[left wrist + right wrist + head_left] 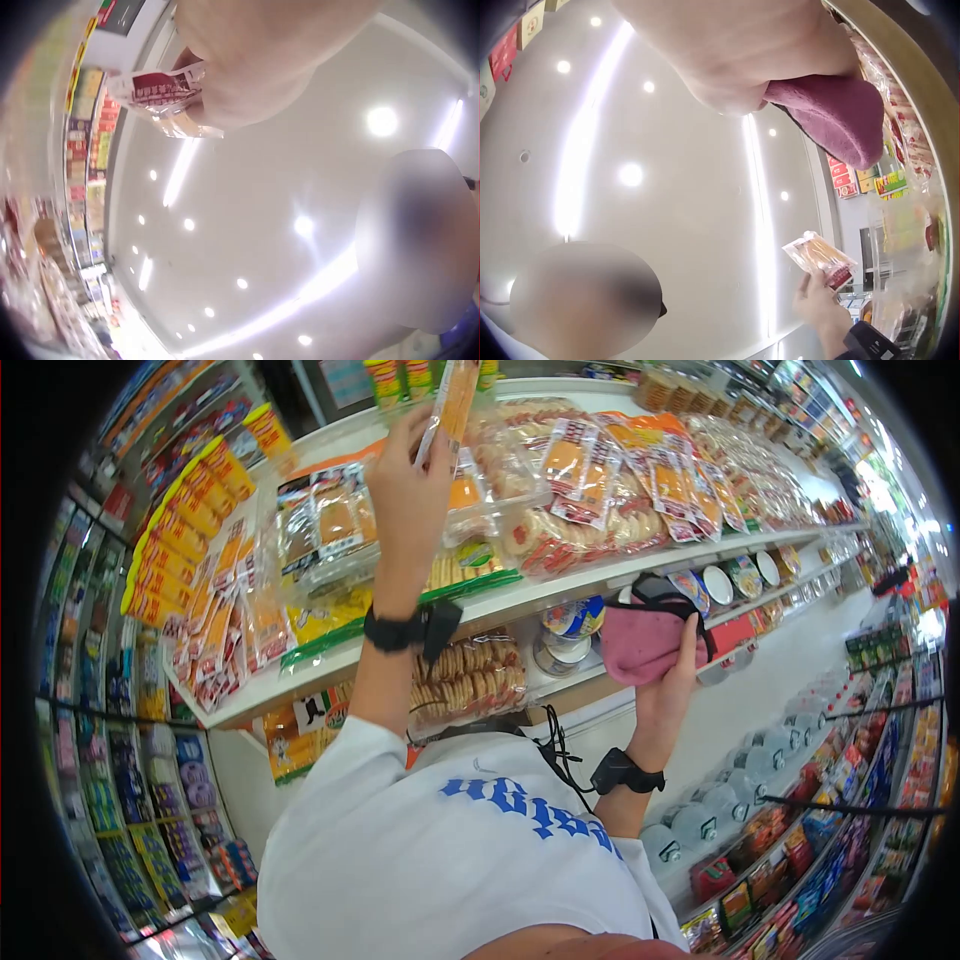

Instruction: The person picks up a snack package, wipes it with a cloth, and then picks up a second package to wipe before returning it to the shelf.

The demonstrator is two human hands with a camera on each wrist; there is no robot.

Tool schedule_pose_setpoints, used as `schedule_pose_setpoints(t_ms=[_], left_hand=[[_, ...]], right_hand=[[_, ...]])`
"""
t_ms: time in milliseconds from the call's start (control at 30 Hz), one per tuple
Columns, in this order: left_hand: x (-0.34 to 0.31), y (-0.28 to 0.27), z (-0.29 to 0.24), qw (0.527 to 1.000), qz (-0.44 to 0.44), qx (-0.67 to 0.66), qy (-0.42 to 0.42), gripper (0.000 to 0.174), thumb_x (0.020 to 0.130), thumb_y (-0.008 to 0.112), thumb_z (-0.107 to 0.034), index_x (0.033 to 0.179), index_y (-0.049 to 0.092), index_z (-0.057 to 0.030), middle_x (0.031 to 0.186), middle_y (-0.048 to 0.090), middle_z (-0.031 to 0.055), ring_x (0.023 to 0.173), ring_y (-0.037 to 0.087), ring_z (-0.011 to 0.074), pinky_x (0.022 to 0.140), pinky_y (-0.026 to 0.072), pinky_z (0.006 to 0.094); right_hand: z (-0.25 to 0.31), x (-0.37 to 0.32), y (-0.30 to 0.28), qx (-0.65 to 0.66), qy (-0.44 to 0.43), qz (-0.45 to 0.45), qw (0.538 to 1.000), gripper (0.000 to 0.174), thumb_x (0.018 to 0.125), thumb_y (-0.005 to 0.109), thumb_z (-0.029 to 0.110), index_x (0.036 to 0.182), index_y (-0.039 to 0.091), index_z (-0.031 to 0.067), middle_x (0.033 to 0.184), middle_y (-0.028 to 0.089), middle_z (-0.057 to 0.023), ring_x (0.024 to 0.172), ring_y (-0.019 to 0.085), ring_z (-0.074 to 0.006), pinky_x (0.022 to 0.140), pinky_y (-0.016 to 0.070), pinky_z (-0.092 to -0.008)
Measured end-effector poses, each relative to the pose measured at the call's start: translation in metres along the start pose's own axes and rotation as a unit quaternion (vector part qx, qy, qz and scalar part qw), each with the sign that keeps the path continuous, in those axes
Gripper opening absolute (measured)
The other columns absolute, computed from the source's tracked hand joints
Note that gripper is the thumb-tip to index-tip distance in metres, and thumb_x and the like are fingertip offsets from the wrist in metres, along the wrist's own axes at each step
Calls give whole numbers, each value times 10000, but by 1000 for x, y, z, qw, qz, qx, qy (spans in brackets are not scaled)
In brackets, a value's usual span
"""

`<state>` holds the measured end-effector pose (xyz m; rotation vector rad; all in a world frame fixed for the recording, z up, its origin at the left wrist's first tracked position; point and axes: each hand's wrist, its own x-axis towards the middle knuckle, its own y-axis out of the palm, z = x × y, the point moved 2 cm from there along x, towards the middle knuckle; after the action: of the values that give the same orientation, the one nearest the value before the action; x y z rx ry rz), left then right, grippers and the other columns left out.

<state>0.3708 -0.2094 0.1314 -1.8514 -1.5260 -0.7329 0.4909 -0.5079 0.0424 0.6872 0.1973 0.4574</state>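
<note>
My left hand (405, 470) is raised in front of the upper shelf and pinches a long clear snack packet (455, 395) with orange contents. The left wrist view shows the packet's red label (161, 94) under my fingers (247, 67). Lower and to the right, my right hand (675, 680) grips a soft pink pouch (640, 640) with a dark edge, close to the middle shelf. In the right wrist view the pink pouch (832, 116) sits against my palm, and the far left hand (817, 304) holds up the packet (821, 259).
A white shelf (560, 585) carries many bagged biscuits and snacks (600, 480). Beneath it are cracker packs (470, 675) and round tins (570, 630). Large water bottles (740, 780) stand at the lower right, and another stocked rack (110, 760) lines the left side.
</note>
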Motion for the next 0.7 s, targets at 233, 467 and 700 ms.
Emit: schedule_pose_setpoints(t_ms=[233, 467, 700], left_hand=[[-115, 40, -99, 935, 266, -93, 214, 391, 788, 672, 67, 1151, 696, -76, 1181, 668, 115, 1188, 598, 345, 966, 507, 420], [-118, 44, -96, 884, 397, -151, 194, 478, 732, 699, 13, 1194, 714, -112, 1380, 536, 145, 1346, 463, 401, 1074, 436, 460], [-116, 45, -105, 895, 372, -148, 199, 554, 714, 710, 0, 1242, 709, -169, 1488, 461, 180, 1379, 425, 421, 1116, 371, 485]], right_hand=[[-9, -30, 42, 15, 16, 60, 998, 539, 1040, 447, 479, 1353, 507, 44, 1331, 576, -113, 1230, 561, -210, 1060, 433, -394], [5, -45, 40, 107, -20, 117, 987, 295, 916, 498, 152, 1148, 565, -18, 1084, 635, -142, 1065, 621, -233, 906, 513, -358], [-3, -39, 26, 112, -84, 102, 985, 345, 911, 493, 61, 1245, 539, -8, 1341, 561, -133, 1249, 542, -247, 1087, 416, -403]])
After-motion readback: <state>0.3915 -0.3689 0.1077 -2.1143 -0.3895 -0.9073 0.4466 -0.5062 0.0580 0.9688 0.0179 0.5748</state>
